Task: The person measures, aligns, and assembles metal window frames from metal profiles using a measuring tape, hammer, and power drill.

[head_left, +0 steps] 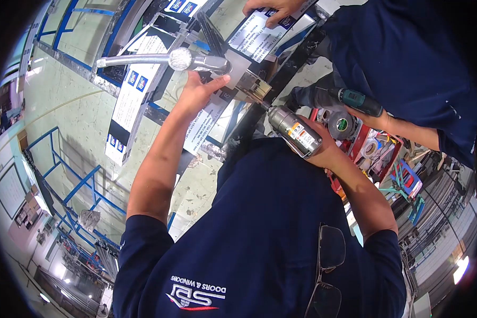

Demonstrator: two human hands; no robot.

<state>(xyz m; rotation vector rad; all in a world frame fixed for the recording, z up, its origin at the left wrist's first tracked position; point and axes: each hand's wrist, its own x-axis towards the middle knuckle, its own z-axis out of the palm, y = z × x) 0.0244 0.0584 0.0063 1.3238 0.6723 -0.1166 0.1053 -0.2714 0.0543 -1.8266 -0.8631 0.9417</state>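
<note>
In my right hand (320,142) is a power drill (297,130), its body lying across the palm. The drill's bit points up and left, its tip right at a small brass-coloured block (257,85) on the edge of a grey metal plate (237,71). My left hand (197,93) grips a film-wrapped profile (209,119) beside that plate, thumb stretched towards the block; its fingertips are partly hidden. Just above this hand a silver lever (143,58) with a foil-like round lump (180,59) reaches out to the left.
A co-worker at the right holds a dark green drill (360,102) and rests the other hand (275,9) on a wrapped profile (270,34). A red tool tray (395,159) with tape rolls stands right of my drill. Blue metal frames (85,185) stand at the left.
</note>
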